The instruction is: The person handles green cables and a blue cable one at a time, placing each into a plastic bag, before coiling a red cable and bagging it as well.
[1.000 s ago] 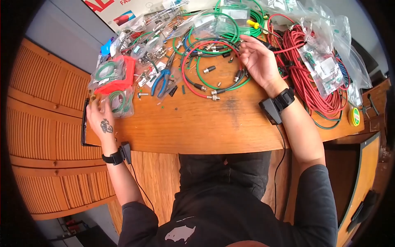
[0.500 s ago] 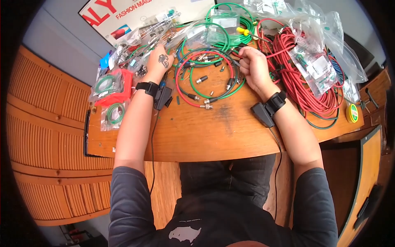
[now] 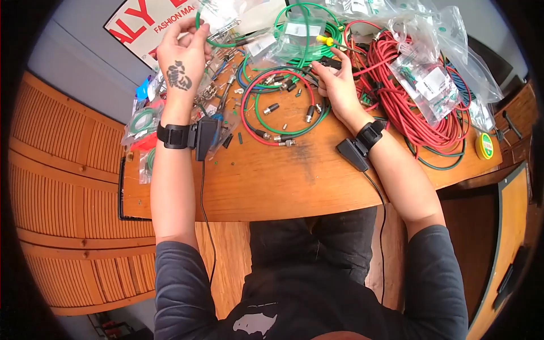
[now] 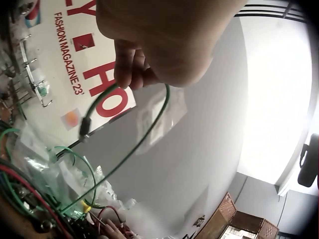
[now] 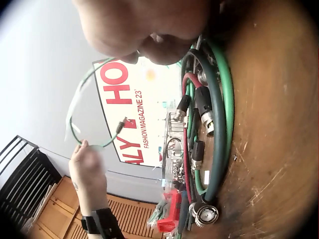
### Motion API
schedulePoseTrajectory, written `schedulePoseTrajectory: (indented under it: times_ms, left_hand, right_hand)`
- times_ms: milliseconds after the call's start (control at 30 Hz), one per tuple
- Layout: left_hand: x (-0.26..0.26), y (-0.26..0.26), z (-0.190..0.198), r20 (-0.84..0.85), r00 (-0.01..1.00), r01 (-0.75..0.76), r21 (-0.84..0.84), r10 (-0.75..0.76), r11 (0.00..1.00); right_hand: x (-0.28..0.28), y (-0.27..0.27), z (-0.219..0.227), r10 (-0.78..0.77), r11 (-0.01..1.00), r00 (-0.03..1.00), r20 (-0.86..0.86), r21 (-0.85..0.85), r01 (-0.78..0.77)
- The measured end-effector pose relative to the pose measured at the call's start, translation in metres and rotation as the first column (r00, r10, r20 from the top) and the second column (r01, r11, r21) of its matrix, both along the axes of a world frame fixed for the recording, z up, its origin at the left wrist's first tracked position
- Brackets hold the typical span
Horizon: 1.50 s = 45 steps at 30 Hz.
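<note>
One green cable [image 3: 218, 43] is grasped in the curled fingers of the raised left hand [image 3: 182, 59], its dark connector [image 3: 243, 42] between two and three o'clock from that hand. Whether the partly bent right hand [image 3: 341, 88] grips anything, the pictures do not tell. From it, a red cable loop [image 3: 243, 110] lies toward nine o'clock on the worktop [image 3: 255, 181], a yellow handle [image 3: 324, 40] at eleven, and a bulky red coil [image 3: 391, 85] at three.

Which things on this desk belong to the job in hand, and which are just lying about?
In use:
Green cable, gripped by the left hand

Apparently just lying about:
Bundled red cable
Yellow-handled tool
Yellow round container
</note>
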<state>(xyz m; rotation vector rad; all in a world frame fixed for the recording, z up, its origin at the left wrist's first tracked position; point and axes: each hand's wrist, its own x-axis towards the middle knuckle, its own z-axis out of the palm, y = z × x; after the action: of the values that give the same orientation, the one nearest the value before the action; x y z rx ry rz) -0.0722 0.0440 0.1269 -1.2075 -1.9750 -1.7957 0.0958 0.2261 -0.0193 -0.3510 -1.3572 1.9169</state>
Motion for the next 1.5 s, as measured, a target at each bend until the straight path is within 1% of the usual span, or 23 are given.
schedulePoseTrajectory:
  times_ms: [67,133,200,267,367,400,467,533,600,633,800,867,900,967,1067,1133,1200,1267,1300,1333,1400,1467,1500]
  left_hand:
    - [0.009,-0.003,0.007,-0.016,0.997,0.071,0.108,-0.070,0.992]
    - [0.014,-0.005,0.010,-0.069,0.998,0.004,-0.085,-0.010,0.996]
    - [0.016,-0.001,0.004,-0.122,0.992,0.003,-0.061,-0.011,0.998]
    - [0.019,0.001,0.002,-0.045,0.998,0.039,-0.014,-0.040,0.999]
    - [0.006,0.006,-0.009,0.114,0.993,0.034,-0.001,-0.033,0.999]
    - [0.006,0.006,-0.012,0.116,0.993,0.034,0.000,-0.033,0.999]
    - [0.007,0.004,-0.018,0.029,0.992,0.111,0.219,-0.120,0.969]
    - [0.014,0.000,-0.015,-0.016,0.998,0.058,0.195,-0.056,0.979]
    - [0.018,-0.002,-0.011,-0.258,0.964,0.027,0.352,0.070,0.935]
    - [0.016,-0.003,-0.007,-0.360,0.927,0.029,0.356,0.109,0.934]
    - [0.025,-0.018,0.000,-0.332,0.926,-0.024,0.421,0.178,0.907]
    - [0.026,-0.024,-0.003,-0.398,0.908,0.122,0.557,0.135,0.821]
    - [0.034,-0.030,-0.002,-0.455,0.871,0.108,0.547,0.187,0.830]
    - [0.048,-0.033,-0.005,-0.463,0.866,0.129,0.572,0.189,0.810]
    - [0.047,-0.038,-0.021,-0.436,0.877,0.102,0.580,0.202,0.808]
    - [0.041,-0.037,-0.040,-0.266,0.954,-0.041,0.344,0.139,0.938]
    - [0.038,-0.034,-0.054,-0.164,0.981,-0.047,0.304,0.100,0.952]
    - [0.034,-0.032,-0.065,-0.054,0.997,-0.047,0.259,0.063,0.965]
    - [0.031,-0.031,-0.069,0.039,0.999,0.014,0.247,-0.025,0.969]
    - [0.027,-0.031,-0.074,0.131,0.985,0.074,0.244,-0.109,0.967]
    - [0.019,-0.031,-0.082,0.161,0.983,0.048,0.236,-0.088,0.970]
    - [0.017,-0.029,-0.088,0.281,0.955,0.022,0.260,-0.097,0.965]
    - [0.020,-0.026,-0.090,0.326,0.933,0.062,0.274,-0.153,0.960]
  right_hand:
    - [0.000,-0.001,0.001,0.027,0.999,1.000,0.012,0.028,-0.028]
    - [0.001,-0.003,0.003,0.045,0.997,0.997,0.061,0.055,-0.048]
    - [0.001,-0.001,0.000,0.059,0.998,0.996,0.067,0.005,-0.059]
    - [0.000,0.005,-0.005,0.145,0.988,0.989,0.007,-0.049,-0.145]
    - [-0.009,0.013,-0.017,0.092,0.995,0.995,0.021,-0.029,-0.092]
    - [-0.010,0.013,-0.014,0.074,0.997,0.996,0.046,0.026,-0.075]
    - [-0.008,0.010,-0.012,0.003,0.995,0.999,0.041,0.099,-0.007]
    - [-0.006,0.010,-0.003,-0.072,0.983,0.997,0.030,0.173,0.066]
    - [-0.007,0.008,0.003,-0.250,0.933,0.950,-0.186,0.218,0.288]
    - [-0.006,0.010,0.007,-0.264,0.911,0.935,-0.237,0.258,0.322]
    - [0.000,0.028,0.017,-0.530,0.640,0.774,-0.345,0.436,0.633]
    - [0.001,0.040,0.008,-0.652,0.512,0.700,-0.293,0.511,0.691]
    - [0.004,0.044,0.007,-0.655,0.509,0.699,-0.287,0.517,0.689]
    - [0.008,0.050,0.011,-0.530,0.776,0.848,-0.018,0.392,0.494]
    - [0.010,0.041,0.021,-0.381,0.862,0.921,-0.084,0.328,0.386]
    - [0.004,0.036,0.022,-0.409,0.860,0.908,-0.090,0.294,0.417]
    - [0.003,0.037,0.020,-0.436,0.857,0.895,-0.097,0.259,0.446]
    - [0.011,0.041,0.014,-0.218,0.939,0.962,0.165,0.303,0.161]
    - [0.017,0.034,0.021,-0.209,0.919,0.947,0.245,0.381,0.105]
    - [0.017,0.028,0.022,-0.202,0.918,0.947,0.249,0.385,0.095]
    - [0.014,0.015,0.024,0.063,0.963,0.963,0.261,0.236,-0.127]
    - [0.014,0.003,0.028,0.149,0.968,0.957,0.247,0.162,-0.192]
    - [0.012,-0.004,0.028,0.263,0.960,0.950,0.172,0.051,-0.275]
